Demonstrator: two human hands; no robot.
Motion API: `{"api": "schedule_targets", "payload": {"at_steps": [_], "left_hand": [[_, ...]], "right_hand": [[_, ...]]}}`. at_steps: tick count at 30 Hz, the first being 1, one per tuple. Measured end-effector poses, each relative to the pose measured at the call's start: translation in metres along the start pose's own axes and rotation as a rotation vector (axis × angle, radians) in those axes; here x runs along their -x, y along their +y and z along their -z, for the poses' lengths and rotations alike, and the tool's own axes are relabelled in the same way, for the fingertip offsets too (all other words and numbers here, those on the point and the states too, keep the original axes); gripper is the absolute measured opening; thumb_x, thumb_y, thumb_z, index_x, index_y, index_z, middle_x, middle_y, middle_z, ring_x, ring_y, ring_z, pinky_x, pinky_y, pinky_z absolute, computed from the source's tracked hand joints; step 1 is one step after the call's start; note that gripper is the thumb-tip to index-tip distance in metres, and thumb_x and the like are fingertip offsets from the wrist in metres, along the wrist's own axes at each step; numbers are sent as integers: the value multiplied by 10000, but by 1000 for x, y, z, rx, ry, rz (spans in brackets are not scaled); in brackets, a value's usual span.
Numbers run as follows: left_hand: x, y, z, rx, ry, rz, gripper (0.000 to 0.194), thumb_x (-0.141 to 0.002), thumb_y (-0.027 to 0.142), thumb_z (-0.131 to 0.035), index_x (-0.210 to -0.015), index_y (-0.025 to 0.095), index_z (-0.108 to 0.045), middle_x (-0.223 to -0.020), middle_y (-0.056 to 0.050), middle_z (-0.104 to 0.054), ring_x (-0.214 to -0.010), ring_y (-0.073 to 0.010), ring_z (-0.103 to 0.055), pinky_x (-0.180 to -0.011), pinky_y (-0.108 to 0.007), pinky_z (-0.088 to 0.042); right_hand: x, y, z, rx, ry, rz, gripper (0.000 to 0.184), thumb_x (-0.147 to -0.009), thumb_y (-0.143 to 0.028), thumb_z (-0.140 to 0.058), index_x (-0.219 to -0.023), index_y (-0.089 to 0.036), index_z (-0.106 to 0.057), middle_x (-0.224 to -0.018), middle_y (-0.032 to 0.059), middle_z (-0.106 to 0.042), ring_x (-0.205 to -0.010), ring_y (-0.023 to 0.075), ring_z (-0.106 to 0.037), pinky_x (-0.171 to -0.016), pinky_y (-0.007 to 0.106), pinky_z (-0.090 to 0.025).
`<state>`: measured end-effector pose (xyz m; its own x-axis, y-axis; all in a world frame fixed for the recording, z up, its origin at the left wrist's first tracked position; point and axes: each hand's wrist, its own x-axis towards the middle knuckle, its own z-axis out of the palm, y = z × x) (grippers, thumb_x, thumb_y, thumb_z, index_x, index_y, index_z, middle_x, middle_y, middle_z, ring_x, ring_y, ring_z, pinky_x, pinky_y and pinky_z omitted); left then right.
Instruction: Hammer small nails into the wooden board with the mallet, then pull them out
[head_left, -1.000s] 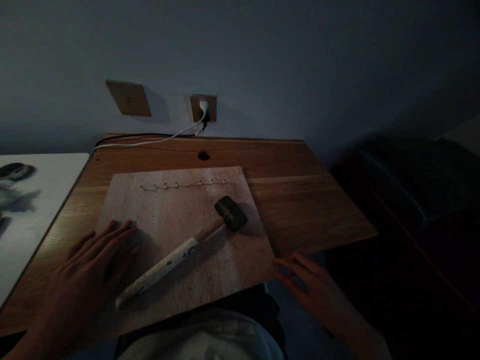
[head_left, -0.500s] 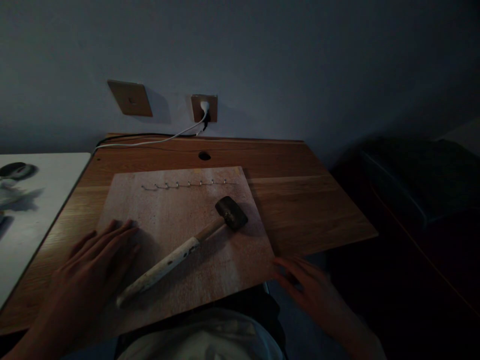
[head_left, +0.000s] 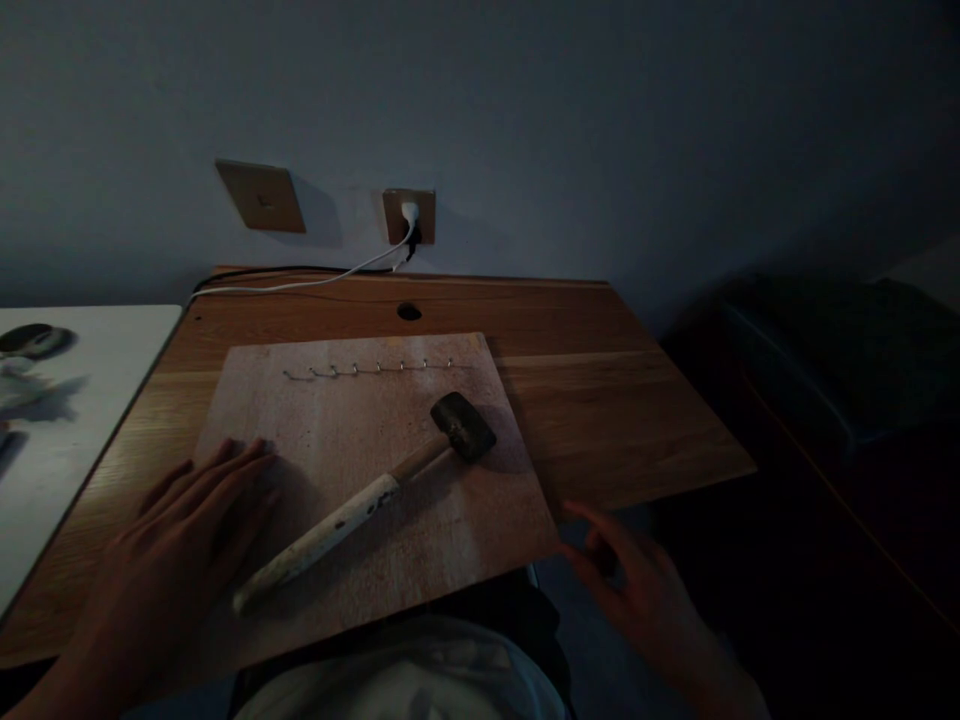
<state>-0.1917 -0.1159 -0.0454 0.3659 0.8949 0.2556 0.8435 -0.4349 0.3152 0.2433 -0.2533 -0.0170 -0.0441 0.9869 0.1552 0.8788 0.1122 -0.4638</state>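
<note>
A mallet (head_left: 322, 540) with a dark head and a pale, worn handle lies slantwise on a light board (head_left: 300, 420). Across the board's far part runs a row of several nails (head_left: 378, 367), standing up from it. My left hand (head_left: 184, 530) rests on the board's left side, fingers stretched out, left of the mallet's handle. Beside the board's near right corner is my right hand (head_left: 634, 580), its thumb and forefinger apart with nothing between them. Whether a fingertip touches the corner I cannot tell.
The board lies on a wooden desk (head_left: 600, 410) and sticks out past its front edge. A white table (head_left: 97, 420) adjoins on the left, with a computer mouse (head_left: 34, 340) on it. Cables (head_left: 300, 287) run along the wall to a socket (head_left: 427, 205). A dark chair (head_left: 840, 360) stands right.
My right hand has moved slightly right, away from the board's corner, and its fingers have spread. My left hand, the mallet and the board have stayed put.
</note>
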Motion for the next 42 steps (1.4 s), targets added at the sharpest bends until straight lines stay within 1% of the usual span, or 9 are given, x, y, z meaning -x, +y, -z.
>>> {"api": "schedule_targets", "payload": {"at_steps": [3, 7, 12, 23, 27, 29, 32, 37, 42], "left_hand": [[3, -7, -4, -41, -14, -30, 528, -982, 493, -323, -1362, 306, -636, -1436, -63, -643, -1395, -337, -529, -1193, -589, -386], [4, -10, -6, -104, -5, -111, 587, -1024, 486, -265, -1326, 157, -646, -1402, -160, -659, -1373, -386, -548, -1124, -643, -419], [3, -9, -4, -119, 11, -120, 593, -1025, 475, -234, -1351, 172, -627, -1405, -159, -657, -1383, -376, -542, -1129, -630, -419], [3, -11, -7, -111, 39, -110, 576, -1026, 492, -267, -1320, 178, -649, -1380, -152, -676, -1372, -370, -555, -1142, -617, -413], [3, -10, -6, -126, 36, -141, 592, -1024, 455, -250, -1321, 137, -652, -1370, -182, -675, -1349, -396, -570, -1099, -644, -443], [2, -9, -5, -121, 36, -136, 591, -1017, 457, -262, -1324, 134, -651, -1371, -185, -674, -1354, -399, -564, -1102, -648, -439], [2, -8, -5, -107, 25, -128, 585, -1005, 469, -286, -1336, 151, -649, -1371, -169, -678, -1362, -391, -559, -1124, -642, -426], [2, -10, -7, -83, 27, -83, 534, -1002, 473, -298, -1314, 242, -665, -1400, -124, -666, -1378, -346, -551, -1169, -582, -409], [2, -11, -7, -107, 42, -117, 594, -1023, 510, -283, -1320, 151, -651, -1380, -167, -672, -1351, -393, -568, -1123, -647, -423]], "right_hand": [[-1, -2, -1, 12, -93, 28, 349, -1072, -472, -458, -1219, -266, -699, -915, 53, -803, -757, 199, -777, -717, 323, -642], [1, -1, -4, 25, -29, -8, 376, -1071, -486, -452, -1242, -228, -666, -733, 14, -742, -617, 183, -733, -629, 300, -618], [3, 1, -5, 28, -96, 1, 313, -1064, -448, -491, -1232, -265, -682, -805, 22, -776, -669, 187, -751, -664, 304, -623], [4, 0, -8, 80, -19, 7, 395, -1070, -486, -451, -1230, -227, -703, -791, 44, -791, -666, 202, -766, -661, 324, -643], [3, -1, -9, 68, -15, 60, 319, -1076, -415, -464, -1184, -252, -716, -975, 65, -827, -803, 217, -800, -721, 332, -654], [3, -1, -9, 74, 9, 67, 313, -1076, -405, -470, -1211, -246, -703, -902, 57, -822, -750, 211, -793, -696, 329, -650], [4, -1, -10, 87, 29, 87, 336, -1085, -396, -449, -1247, -224, -687, -853, 58, -816, -711, 206, -785, -687, 334, -651], [5, -1, -11, 90, 5, 88, 326, -1085, -401, -449, -1202, -244, -709, -945, 65, -829, -757, 209, -797, -697, 324, -655], [7, 1, -13, 109, 10, 57, 371, -1087, -454, -423, -1203, -234, -698, -890, 62, -821, -703, 205, -783, -686, 335, -647]]}}
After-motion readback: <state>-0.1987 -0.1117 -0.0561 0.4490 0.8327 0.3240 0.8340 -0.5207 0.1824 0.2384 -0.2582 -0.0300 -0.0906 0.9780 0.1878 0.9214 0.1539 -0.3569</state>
